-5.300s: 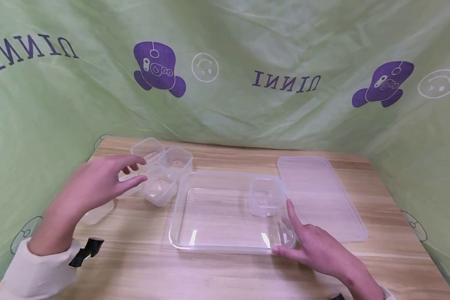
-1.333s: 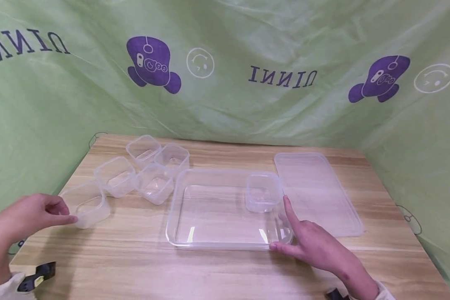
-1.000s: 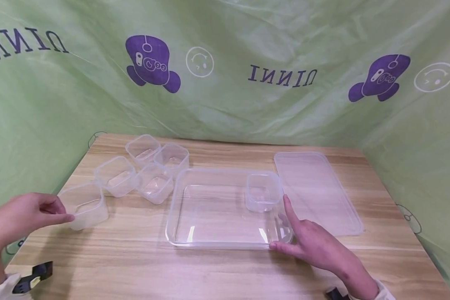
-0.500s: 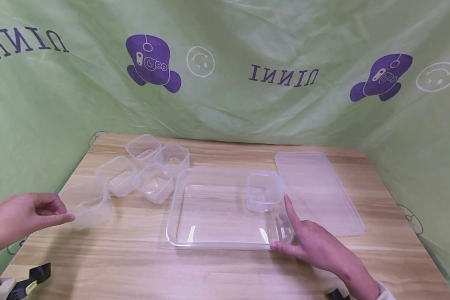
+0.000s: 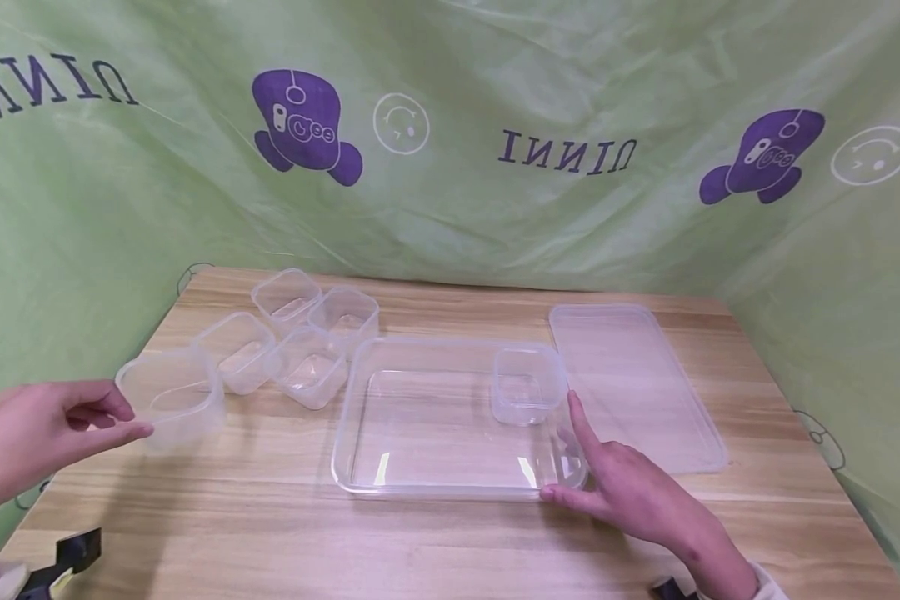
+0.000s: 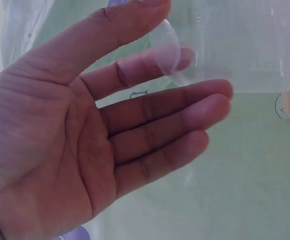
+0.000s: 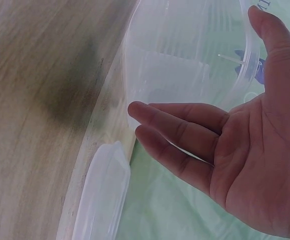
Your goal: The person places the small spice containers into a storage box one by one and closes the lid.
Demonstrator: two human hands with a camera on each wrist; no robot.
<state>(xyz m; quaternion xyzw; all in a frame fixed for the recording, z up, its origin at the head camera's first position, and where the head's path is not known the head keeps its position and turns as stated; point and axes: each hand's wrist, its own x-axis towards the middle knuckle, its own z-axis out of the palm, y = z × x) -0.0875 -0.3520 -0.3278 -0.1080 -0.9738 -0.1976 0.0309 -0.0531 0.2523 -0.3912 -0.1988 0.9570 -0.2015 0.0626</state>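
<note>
At the table's left side my left hand pinches the near-left rim of a small clear plastic container between thumb and index finger; the other fingers lie loosely outside it. In the left wrist view the container's wall shows beyond the fingertips. My right hand rests at the right end of a large clear rectangular box, thumb on the front corner of the rim and index finger straight along the right side. Inside that box, at its right end, stands one small container.
Several more small clear containers, including a front one and a back one, stand left of the box on the wooden table. A flat clear lid lies to the right. Green curtain surrounds the table.
My left hand has come from above the small containers to the leftmost one and gripped its rim. In the last second that container has risen slightly. My right hand has stayed at the box.
</note>
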